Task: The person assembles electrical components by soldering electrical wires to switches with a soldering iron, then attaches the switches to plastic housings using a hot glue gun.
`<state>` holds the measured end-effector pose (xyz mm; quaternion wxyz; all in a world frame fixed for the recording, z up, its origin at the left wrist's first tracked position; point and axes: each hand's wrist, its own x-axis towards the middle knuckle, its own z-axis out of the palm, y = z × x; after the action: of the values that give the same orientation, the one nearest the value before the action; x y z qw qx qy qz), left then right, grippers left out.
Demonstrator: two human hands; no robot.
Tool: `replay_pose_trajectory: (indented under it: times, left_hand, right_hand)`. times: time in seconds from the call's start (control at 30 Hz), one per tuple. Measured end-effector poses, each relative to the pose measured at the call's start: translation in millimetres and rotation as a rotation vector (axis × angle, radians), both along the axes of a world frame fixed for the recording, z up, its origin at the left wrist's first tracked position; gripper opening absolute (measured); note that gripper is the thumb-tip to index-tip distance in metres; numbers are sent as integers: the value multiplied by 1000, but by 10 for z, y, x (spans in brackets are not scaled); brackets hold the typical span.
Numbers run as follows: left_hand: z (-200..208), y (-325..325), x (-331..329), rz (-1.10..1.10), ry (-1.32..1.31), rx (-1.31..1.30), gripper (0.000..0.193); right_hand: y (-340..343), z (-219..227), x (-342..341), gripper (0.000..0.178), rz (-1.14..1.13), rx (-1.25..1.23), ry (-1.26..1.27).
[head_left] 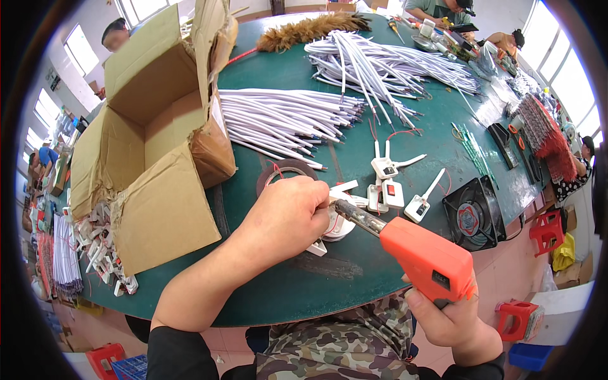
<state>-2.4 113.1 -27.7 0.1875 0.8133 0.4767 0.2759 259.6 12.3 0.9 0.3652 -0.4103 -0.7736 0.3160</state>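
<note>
My right hand (449, 316) grips an orange soldering gun (424, 256), its metal barrel pointing left. The tip meets the fingertips of my left hand (294, 206). Those fingers are pinched together; what they hold is mostly hidden by the hand. White plastic pieces (342, 228) lie under and beside the tip. Just beyond are small white switch boxes, one with a red rocker switch (391, 191), and another with a white cable stub (418, 206) and thin red wire. A dark round roll (288, 172) lies partly behind my left hand.
An open cardboard box (164, 133) stands at left, beside a heap of white parts (104, 253). Bundles of white cables (285, 120) lie across the green table (272, 291). A black fan (472, 215) sits at the right edge, near green sticks (475, 152). Other people work around.
</note>
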Motion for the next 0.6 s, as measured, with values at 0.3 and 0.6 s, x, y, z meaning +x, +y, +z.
replay_pose_trajectory:
  times: [0.3, 0.6]
  left_hand:
    - [44, 4, 36, 12, 31, -19, 7]
    - [57, 7, 38, 8, 20, -33, 7]
  right_hand:
    - [-39, 6, -12, 49, -9, -107, 106]
    - [-67, 58, -24, 45, -55, -132, 148]
